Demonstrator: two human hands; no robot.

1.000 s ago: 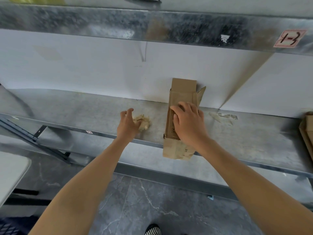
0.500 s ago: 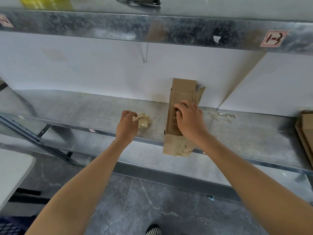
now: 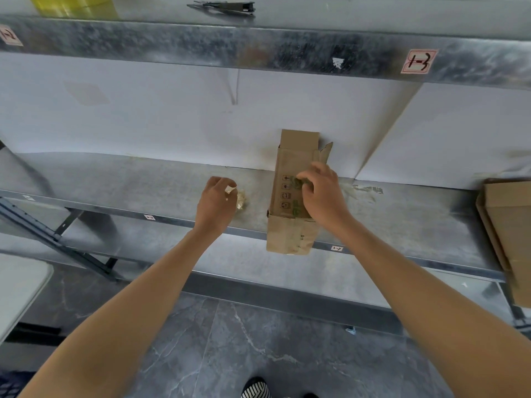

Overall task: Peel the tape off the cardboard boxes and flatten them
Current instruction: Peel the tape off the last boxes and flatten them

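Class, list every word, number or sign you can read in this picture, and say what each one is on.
"1-3": red-framed label on the upper shelf edge.
Too blurred: left label on that edge.
Too small: small tags on the lower shelf edge.
No readable words: cardboard box, only four handling pictograms.
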